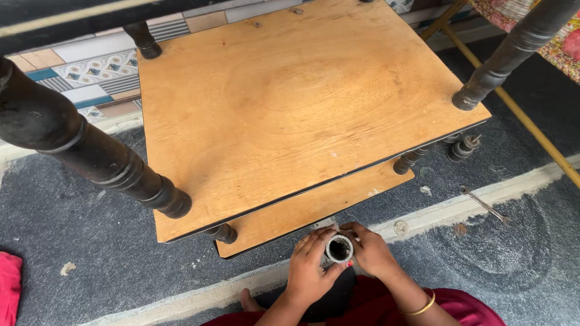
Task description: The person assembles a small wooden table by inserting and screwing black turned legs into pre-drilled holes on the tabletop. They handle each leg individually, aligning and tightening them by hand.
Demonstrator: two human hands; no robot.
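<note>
Both hands, left hand [309, 265] and right hand [370, 250], clasp a small hollow cylinder [339, 248] steady, open end upward, just below the lower shelf's [314, 208] front edge.

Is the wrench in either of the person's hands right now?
No, the wrench lies on the floor to the right, while both hands hold a small round cup-like part.

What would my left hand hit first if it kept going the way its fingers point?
Likely the lower wooden shelf: your left hand holds the small hollow cylinder, fingers pointing up-forward toward that edge, though depth is unclear.
</note>
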